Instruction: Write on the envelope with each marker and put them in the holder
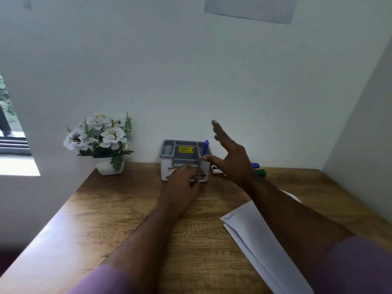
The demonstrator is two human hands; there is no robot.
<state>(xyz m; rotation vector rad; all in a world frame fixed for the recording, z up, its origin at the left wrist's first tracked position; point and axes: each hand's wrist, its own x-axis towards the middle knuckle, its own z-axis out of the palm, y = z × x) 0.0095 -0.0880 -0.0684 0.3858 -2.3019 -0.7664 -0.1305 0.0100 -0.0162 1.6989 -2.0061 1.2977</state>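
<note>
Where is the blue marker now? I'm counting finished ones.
Blue marker stands in the holder's right compartment at the wall, just left of the open right hand.

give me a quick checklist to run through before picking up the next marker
1. Blue marker seated in the holder: ok, it stands in the right-hand compartment.
2. Right hand free: ok, fingers spread, holding nothing.
3. Holder steadied: ok, left hand rests against its front.
4. Next markers within sight: ok, a green-capped marker and a blue-capped marker lie on the desk behind the right hand, with other markers partly hidden.
5. Envelope ready for writing: ok, it lies flat with one blue word at its corner.
6. Next marker's cap off: cannot tell.
</note>
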